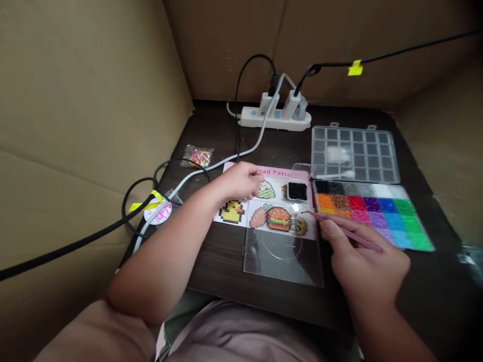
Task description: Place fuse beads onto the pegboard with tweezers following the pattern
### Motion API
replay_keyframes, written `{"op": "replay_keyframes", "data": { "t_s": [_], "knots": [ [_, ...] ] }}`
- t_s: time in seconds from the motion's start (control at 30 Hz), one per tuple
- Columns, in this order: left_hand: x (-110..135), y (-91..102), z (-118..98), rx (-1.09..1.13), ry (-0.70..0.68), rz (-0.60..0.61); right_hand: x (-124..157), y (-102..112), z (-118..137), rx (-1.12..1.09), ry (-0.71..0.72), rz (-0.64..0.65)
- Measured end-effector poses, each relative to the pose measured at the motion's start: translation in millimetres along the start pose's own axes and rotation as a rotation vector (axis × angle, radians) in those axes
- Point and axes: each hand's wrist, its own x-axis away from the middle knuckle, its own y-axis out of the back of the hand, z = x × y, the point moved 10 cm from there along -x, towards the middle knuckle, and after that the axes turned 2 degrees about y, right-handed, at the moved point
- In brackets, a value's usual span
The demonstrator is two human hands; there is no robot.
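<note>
My right hand (pixel 364 261) is closed around slim pink tweezers (pixel 364 241). Their curved tip points left over the lower right of the pattern sheet (pixel 230 173), with a small dark speck at its end. My left hand (pixel 243 182) rests on the sheet's upper left with its fingers curled in; whether anything is in them is hidden. Printed pixel pictures on the sheet include a yellow duck (pixel 231 211) and a burger (pixel 279 219). A small clear tray of black beads (pixel 298 191) stands on the sheet's right side. The transparent pegboard (pixel 283 256) overlaps the sheet's lower edge.
To the right lies an open bead box (pixel 377 206) with sorted colours; its lid (pixel 354 151) holds a white packet (pixel 338 154). A power strip (pixel 275 119) sits at the back. Cables (pixel 188 176) cross the left side, near a bag of small colourful pieces (pixel 198 156). Cardboard walls surround the table.
</note>
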Motion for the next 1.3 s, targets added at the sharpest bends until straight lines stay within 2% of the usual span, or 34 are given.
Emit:
{"op": "replay_keyframes", "data": {
  "t_s": [0.27,0.6,1.3],
  "knots": [
    [-2.7,-0.1,3.0,0.012,-0.005,0.008,-0.7,-1.8,-0.3,-0.035,0.010,-0.004],
    [-6.4,-0.6,4.0,-0.018,-0.031,0.015,-2.1,-8.2,-0.5,-0.100,0.024,0.054],
    [-4.6,-0.3,4.3,-0.005,-0.002,0.002,-3.4,-9.9,4.7,-0.081,0.028,0.055]
  ]
}}
